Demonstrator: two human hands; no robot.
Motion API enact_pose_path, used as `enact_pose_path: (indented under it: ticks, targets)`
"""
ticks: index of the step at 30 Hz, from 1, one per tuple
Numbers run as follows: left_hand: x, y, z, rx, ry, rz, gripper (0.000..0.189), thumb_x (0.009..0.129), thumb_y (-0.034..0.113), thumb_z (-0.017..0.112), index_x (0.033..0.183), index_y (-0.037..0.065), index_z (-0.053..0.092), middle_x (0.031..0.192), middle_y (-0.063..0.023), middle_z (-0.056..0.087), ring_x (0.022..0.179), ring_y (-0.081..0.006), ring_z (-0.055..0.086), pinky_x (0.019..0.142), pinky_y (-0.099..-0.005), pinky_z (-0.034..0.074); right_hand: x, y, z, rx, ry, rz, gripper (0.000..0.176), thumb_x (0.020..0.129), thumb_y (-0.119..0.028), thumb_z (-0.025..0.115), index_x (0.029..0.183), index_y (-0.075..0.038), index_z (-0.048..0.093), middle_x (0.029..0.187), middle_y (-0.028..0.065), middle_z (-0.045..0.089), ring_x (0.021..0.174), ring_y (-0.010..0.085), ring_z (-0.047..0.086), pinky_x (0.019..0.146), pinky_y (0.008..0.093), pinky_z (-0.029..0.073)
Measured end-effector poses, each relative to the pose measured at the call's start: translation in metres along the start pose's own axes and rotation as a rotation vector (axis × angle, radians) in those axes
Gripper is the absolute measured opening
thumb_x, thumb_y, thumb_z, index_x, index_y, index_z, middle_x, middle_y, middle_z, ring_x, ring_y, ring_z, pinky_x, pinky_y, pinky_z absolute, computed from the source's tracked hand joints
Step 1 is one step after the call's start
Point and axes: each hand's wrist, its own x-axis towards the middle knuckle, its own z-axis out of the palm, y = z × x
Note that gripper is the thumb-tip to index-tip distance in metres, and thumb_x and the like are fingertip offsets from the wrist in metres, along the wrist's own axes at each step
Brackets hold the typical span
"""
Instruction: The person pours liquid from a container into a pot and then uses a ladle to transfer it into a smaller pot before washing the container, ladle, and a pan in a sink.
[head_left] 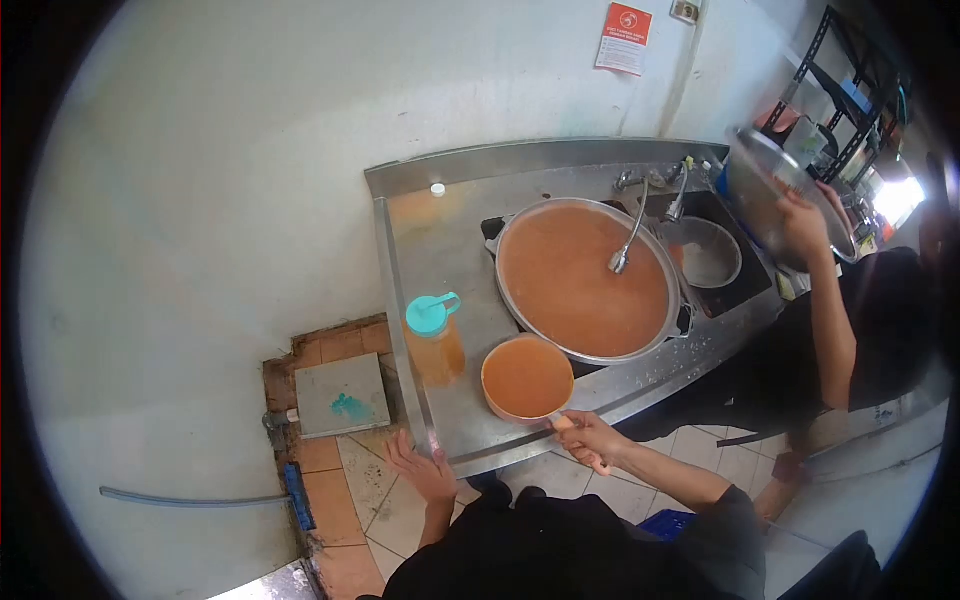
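My right hand (592, 440) is wrapped around the handle of a water dipper (527, 377) full of orange-brown liquid. The dipper is over the front of the steel counter, right beside a large metal pot (588, 280) filled with the same coloured liquid. Fingers spread, my left hand (420, 467) is at the counter's front left corner and holds nothing. A clear jug (437, 358) with a turquoise lid (430, 314) stands behind that hand, orange-tinted inside.
A flexible faucet (620, 260) hangs over the big pot. Another metal pot (708, 255) sits in the right sink. At the right, a co-worker's hand (803, 228) holds a large metal basin (760, 190). A small white cap (438, 190) lies on the counter (465, 250).
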Motion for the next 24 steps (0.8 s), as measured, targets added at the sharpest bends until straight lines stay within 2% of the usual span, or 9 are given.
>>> enact_pose_path:
  ticks: [6, 11, 17, 24]
  targets:
    - [-0.003, -0.002, 0.003, 0.010, -0.005, -0.005, 0.067, 0.090, 0.048, 0.031, 0.131, -0.004, 0.025, 0.132, -0.0232, 0.026, 0.125, -0.0418, 0.019, 0.101, -0.0510, 0.013, 0.005, 0.005, 0.001, 0.048, 0.000, 0.014, 0.027, 0.082, -0.003, 0.053, 0.109, -0.004, 0.047, 0.054, -0.0061, 0.032, 0.035, 0.0012, 0.026, 0.030, 0.0171, 0.019]
    - [-0.001, 0.005, -0.001, 0.036, 0.019, -0.010, 0.061, 0.090, 0.042, 0.037, 0.129, -0.004, 0.028, 0.128, -0.0213, 0.030, 0.124, -0.0410, 0.019, 0.102, -0.0515, 0.014, 0.012, 0.010, -0.009, 0.048, -0.138, -0.028, 0.024, 0.083, -0.005, 0.049, 0.107, -0.003, 0.046, 0.057, -0.0048, 0.036, 0.038, 0.0018, 0.030, 0.032, 0.0175, 0.023]
    - [0.001, 0.005, -0.006, 0.076, -0.006, 0.083, 0.059, 0.086, 0.036, 0.045, 0.128, -0.003, 0.030, 0.127, -0.0219, 0.030, 0.125, -0.0415, 0.017, 0.102, -0.0511, 0.014, 0.016, -0.003, -0.015, 0.076, -0.157, 0.009, 0.025, 0.084, -0.005, 0.049, 0.109, -0.002, 0.048, 0.054, -0.0050, 0.035, 0.034, 0.0025, 0.030, 0.028, 0.0171, 0.025]
    - [0.000, 0.010, -0.007, 0.105, -0.013, 0.059, 0.059, 0.085, 0.035, 0.047, 0.128, -0.002, 0.031, 0.128, -0.0224, 0.030, 0.125, -0.0415, 0.016, 0.102, -0.0514, 0.014, 0.024, -0.012, -0.026, 0.150, -0.241, 0.007, 0.028, 0.086, -0.006, 0.048, 0.113, -0.002, 0.047, 0.053, -0.0058, 0.034, 0.034, 0.0013, 0.029, 0.027, 0.0156, 0.024]
